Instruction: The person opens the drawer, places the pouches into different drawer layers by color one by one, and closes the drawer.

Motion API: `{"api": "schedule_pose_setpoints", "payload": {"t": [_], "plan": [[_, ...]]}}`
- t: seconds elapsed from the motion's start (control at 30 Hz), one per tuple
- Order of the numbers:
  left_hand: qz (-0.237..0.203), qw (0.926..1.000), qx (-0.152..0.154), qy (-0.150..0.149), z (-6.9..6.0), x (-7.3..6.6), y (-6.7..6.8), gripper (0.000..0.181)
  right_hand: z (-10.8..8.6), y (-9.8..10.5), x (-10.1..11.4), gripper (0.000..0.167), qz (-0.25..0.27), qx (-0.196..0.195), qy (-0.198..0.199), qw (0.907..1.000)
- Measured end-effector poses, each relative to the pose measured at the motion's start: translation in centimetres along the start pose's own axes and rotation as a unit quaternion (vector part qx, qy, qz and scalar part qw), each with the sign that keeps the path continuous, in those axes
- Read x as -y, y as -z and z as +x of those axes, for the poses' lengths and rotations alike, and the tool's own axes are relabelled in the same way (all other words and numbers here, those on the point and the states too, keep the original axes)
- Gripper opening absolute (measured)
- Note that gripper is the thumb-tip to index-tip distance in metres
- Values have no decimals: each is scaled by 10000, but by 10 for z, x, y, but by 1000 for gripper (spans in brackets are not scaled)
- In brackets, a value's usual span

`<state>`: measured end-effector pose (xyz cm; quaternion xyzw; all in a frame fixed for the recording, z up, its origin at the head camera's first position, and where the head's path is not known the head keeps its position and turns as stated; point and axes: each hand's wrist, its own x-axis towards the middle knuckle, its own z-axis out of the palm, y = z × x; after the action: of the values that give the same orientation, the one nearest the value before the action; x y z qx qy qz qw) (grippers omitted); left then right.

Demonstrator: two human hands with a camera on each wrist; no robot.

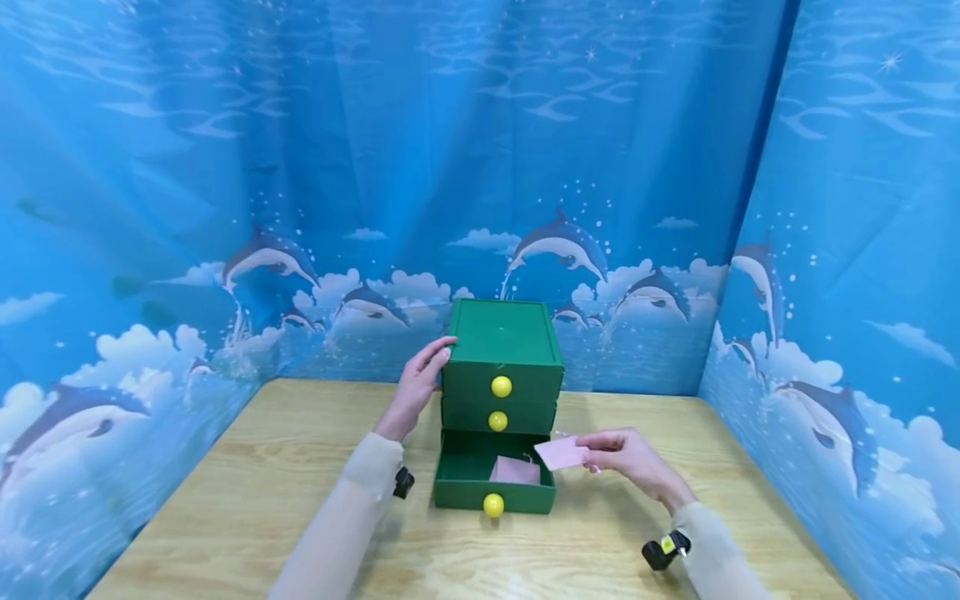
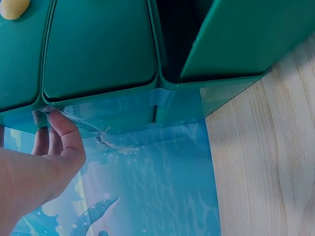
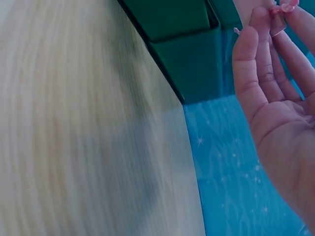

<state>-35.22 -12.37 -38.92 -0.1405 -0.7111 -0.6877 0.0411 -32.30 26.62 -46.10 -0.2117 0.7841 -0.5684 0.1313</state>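
Observation:
A green chest of drawers with round yellow knobs stands on the table, its bottom drawer pulled out. Inside that drawer lies a pink pouch. My right hand pinches another small pink pouch by its corded end, over the drawer's right edge. In the right wrist view pink cord shows between the fingertips. My left hand rests against the chest's upper left side. In the left wrist view its thumb and fingers touch the green side wall.
The pale wooden table bears the chest near its back edge. A blue curtain printed with dolphins hangs behind and on both sides. Two upper drawers are closed, each with a yellow knob. Small black cameras sit on the wrists.

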Motion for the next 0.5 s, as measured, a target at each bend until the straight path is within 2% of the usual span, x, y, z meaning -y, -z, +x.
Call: {"api": "schedule_pose_setpoints", "payload": {"t": [0.17,0.5], "plan": [[38,10000,10,28,0,0,1,44,5,-18,2,45,77,219,-9,9997],[20,10000,0,29,-2,0,1,43,11,-44,8,45,103,129,-23,9999]]}}
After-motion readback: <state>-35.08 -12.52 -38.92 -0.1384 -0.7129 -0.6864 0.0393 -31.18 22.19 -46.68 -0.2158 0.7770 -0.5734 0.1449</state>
